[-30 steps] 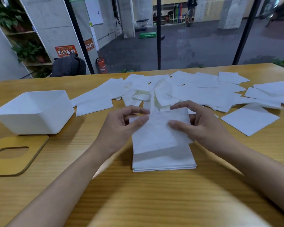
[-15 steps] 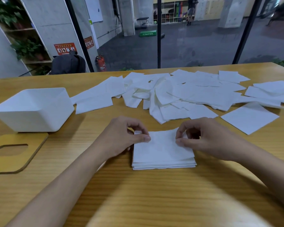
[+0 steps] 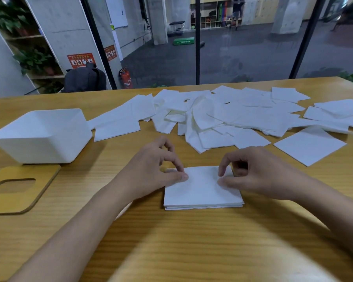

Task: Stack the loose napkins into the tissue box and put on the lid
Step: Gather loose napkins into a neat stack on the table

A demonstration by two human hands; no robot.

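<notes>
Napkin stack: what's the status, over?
Left hand and right hand pinch napkin stack. Tissue box empty, lid off beside it. Loose napkins scattered behind; nothing blocking.

From the small stack of white napkins [image 3: 202, 190] in front of me, bare wooden table [image 3: 108, 153] leaves a free path left to the open white square tissue box [image 3: 41, 137], while the flat wooden cut-out lid [image 3: 22, 190] lies nearer left and loose white napkins [image 3: 243, 117] litter the far side.
</notes>
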